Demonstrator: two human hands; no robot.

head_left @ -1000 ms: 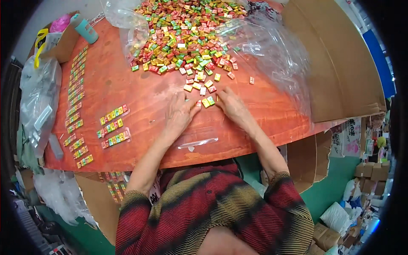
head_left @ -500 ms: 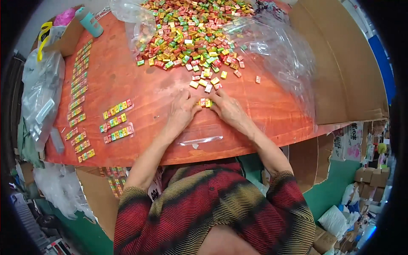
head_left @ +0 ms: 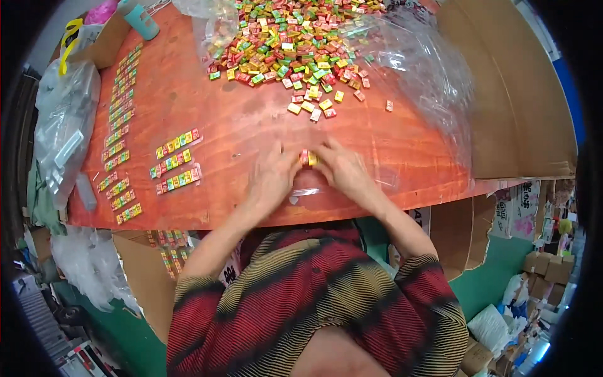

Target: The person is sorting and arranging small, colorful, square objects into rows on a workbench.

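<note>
Bag [head_left: 66, 132] far left, column of strips [head_left: 121, 105] beside it, bottle [head_left: 142, 21] upper left. Three more strips [head_left: 170, 163] left of centre. Left hand [head_left: 273, 176]: blurred, fingertips clamped on left end of a few boxes [head_left: 308, 158], frame centre. Pile [head_left: 289, 47] upper centre. Right hand [head_left: 345, 171]: fingertips clamped on their right end. Film [head_left: 433, 69] upper right, carton [head_left: 509, 94] far right.

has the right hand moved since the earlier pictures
Yes: the right hand has moved leftward and down the picture, judged against the lone small box lying right of the loose pile.
</note>
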